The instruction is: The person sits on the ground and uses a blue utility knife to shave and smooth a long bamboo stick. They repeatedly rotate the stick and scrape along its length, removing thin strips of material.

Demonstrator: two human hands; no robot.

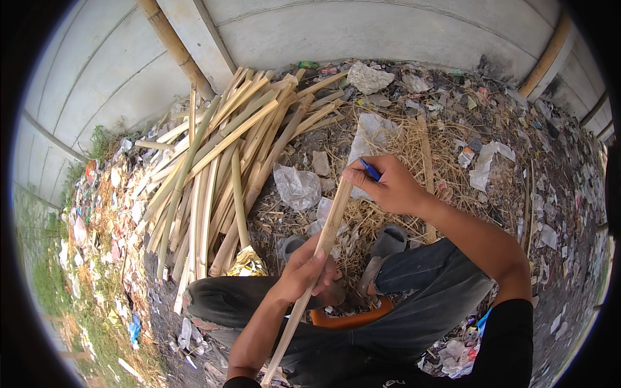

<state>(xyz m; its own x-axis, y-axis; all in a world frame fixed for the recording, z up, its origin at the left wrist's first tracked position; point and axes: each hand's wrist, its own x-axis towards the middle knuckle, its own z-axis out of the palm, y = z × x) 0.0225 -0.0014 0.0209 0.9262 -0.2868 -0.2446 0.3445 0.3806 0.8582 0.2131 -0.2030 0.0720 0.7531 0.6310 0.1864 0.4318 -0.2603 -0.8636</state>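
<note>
A long, flat, pale bamboo strip [332,223] slants across my lap, its far end up and to the right. My left hand [305,270] is closed around its middle. At the far end is my right hand [396,186], fingers closed and touching the strip there. A slim blue object like a handle [370,169] pokes out above the right hand's fingers. The rest of it is hidden in the grip, so I cannot tell its kind.
A heap of split bamboo strips [223,155] lies ahead to the left, by a pale panel wall [388,32]. Litter, straw [401,152] and plastic sheets [297,186] cover the ground. An orange curved thing [352,317] lies between my legs, beside my grey sandals [390,240].
</note>
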